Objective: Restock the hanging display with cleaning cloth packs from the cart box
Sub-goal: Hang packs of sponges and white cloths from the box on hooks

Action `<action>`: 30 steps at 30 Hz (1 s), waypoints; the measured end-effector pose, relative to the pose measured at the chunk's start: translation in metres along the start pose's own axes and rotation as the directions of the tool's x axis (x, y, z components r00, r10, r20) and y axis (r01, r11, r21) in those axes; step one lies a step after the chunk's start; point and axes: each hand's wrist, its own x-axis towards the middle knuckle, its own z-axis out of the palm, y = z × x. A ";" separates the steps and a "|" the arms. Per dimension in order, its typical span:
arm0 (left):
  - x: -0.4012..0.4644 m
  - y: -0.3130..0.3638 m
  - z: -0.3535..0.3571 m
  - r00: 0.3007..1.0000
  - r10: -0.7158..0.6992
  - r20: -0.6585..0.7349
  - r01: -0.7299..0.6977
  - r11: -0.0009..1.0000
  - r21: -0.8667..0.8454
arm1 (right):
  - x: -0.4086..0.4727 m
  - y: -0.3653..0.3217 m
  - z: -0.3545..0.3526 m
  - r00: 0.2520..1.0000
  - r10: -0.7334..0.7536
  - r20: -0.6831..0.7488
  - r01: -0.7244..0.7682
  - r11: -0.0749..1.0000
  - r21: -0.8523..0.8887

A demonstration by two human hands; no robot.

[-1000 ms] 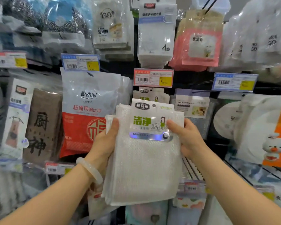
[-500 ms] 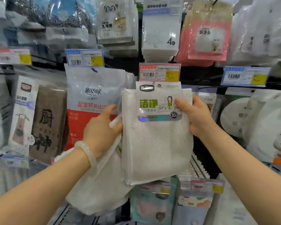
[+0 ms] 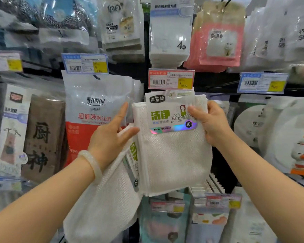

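Filling the whole view: a hanging display (image 3: 216, 85) crowded with packaged kitchen goods on hooks. Hanging at left centre, a big white-and-red steel wool bag (image 3: 95, 116), under a blue price tag (image 3: 85, 64). Beside it further left, a brown cloth pack (image 3: 42, 137) printed with dark characters.

Facing the camera at centre, an upright white cleaning cloth pack (image 3: 174, 158) with a green-lettered header card, its top sitting just beneath a red price tag (image 3: 171, 79); possibly already threaded on the hook there, though the hole area is too blurred to tell. Being pinched at its upper right edge by the right hand (image 3: 212, 123), thumb across the card front, remaining fingers curled behind.

Slanting down and to the left, a second cloth pack (image 3: 102, 204), tilted so its header card is showing edge-on, overlapping the left edge of the upright one. Pressing on its upper corner, the left hand (image 3: 109, 137), with fingers spread apart and extended, index pointing up along the steel wool bag, thumb reaching toward the upright pack. Circling the left wrist, a pale bangle (image 3: 93, 163).
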 end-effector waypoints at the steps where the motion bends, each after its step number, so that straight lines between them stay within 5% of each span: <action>1: 0.001 0.002 0.000 1.000 0.013 0.028 -0.014 0.999 0.038 | -0.001 -0.001 0.001 1.000 -0.018 0.013 0.018 1.000 -0.018; 7: 0.013 0.005 0.000 0.993 0.069 0.099 -0.084 0.984 0.156 | -0.001 -0.009 0.006 0.995 -0.093 0.029 0.094 0.996 -0.014; 30: 0.026 0.011 0.004 0.982 0.149 0.120 -0.132 0.981 -0.139 | -0.010 -0.013 0.017 0.999 0.021 -0.026 -0.020 0.999 0.047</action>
